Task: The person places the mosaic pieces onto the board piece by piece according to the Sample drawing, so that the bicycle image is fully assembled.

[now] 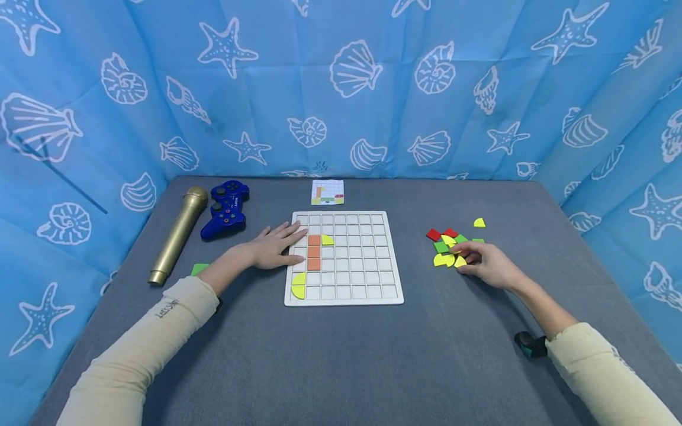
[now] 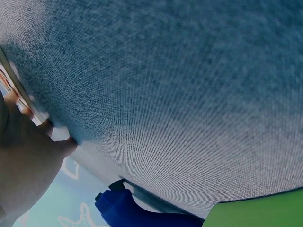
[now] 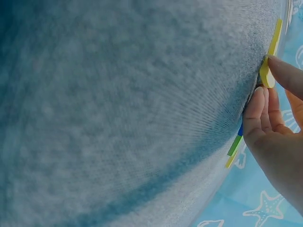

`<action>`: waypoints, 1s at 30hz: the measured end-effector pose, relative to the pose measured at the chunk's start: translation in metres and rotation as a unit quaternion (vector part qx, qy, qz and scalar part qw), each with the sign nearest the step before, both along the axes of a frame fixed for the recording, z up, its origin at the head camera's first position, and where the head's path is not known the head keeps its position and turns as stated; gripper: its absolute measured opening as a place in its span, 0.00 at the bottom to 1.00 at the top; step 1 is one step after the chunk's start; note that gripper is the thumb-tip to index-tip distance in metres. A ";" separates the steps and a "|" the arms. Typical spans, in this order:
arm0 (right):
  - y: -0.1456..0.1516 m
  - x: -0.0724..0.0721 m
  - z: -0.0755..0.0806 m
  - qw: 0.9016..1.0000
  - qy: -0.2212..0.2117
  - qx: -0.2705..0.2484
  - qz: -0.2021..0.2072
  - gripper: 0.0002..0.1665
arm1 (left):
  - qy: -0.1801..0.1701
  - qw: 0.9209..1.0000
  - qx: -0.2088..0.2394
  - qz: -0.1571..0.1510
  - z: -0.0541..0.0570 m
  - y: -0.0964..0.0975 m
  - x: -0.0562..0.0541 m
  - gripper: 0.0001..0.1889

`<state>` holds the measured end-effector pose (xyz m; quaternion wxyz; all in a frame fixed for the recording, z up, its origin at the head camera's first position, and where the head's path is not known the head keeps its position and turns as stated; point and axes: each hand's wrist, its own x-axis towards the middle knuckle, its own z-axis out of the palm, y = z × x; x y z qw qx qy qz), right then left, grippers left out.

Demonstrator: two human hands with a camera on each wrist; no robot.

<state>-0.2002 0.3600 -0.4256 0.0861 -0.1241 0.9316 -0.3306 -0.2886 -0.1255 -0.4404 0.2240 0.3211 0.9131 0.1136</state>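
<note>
My left hand (image 1: 274, 245) lies with spread, straight fingers on the left edge of a white grid board (image 1: 394, 300). On the board are a column of orange squares (image 1: 314, 251), a yellow quarter-circle tile (image 1: 327, 240) beside its top, and two more yellow tiles (image 1: 298, 291) in the lower left corner. My right hand (image 1: 489, 266) reaches into a loose pile of yellow, green and red tiles (image 1: 441, 247). Its thumb touches a yellow tile (image 3: 271, 47) in the right wrist view, with the fingertips beside it. Thumb and fingers stand apart; the palm side is partly hidden.
A small printed pattern card (image 1: 327, 192) lies behind the board. At the left are a gold microphone (image 1: 178, 234), a blue game controller (image 1: 226, 208) and a green piece (image 1: 199, 269) partly behind the left forearm. A lone yellow tile (image 1: 479, 222) lies beyond the pile. Blue curtains border the table.
</note>
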 end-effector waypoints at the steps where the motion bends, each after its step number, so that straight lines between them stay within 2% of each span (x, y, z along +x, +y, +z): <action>1: 0.000 0.000 0.000 1.000 -0.003 0.001 0.001 0.23 | 0.001 1.000 0.001 0.000 0.000 0.000 0.000 0.41; 16: 0.002 0.001 0.001 0.999 -0.012 0.026 -0.024 0.22 | 0.003 1.000 -0.005 -0.001 -0.002 -0.001 -0.002 0.41; 26: 0.000 0.004 0.003 1.000 -0.010 -0.005 -0.021 0.22 | 0.007 1.000 -0.006 -0.005 0.005 0.000 0.002 0.41; 30: -0.003 0.003 0.007 0.998 -0.042 -0.035 -0.042 0.23 | 0.007 1.000 -0.009 -0.004 0.004 -0.001 0.002 0.41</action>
